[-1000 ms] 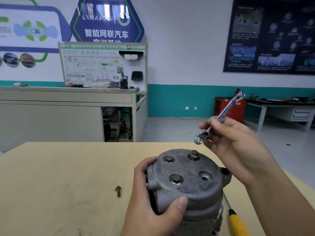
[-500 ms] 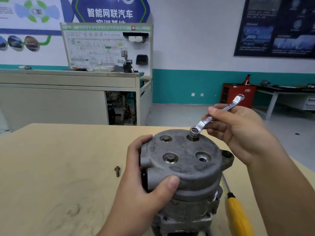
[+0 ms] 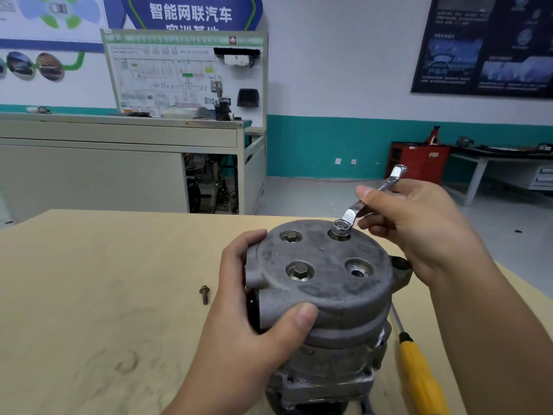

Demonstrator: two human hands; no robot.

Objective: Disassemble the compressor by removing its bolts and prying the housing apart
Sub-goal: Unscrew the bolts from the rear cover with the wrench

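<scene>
Head view: the wrench, lifted clear a second ago, now has its ring end down over the far bolt on the compressor. The right hand pinches the shank, its fingers hiding the middle. The left hand grips the compressor's left flank, thumb on the near rim. The compressor stands on end by the near edge of the bench, toward the right. A loose bolt lies to its left. To its right lies a yellow-handled screwdriver, shaft partly behind the housing.
</scene>
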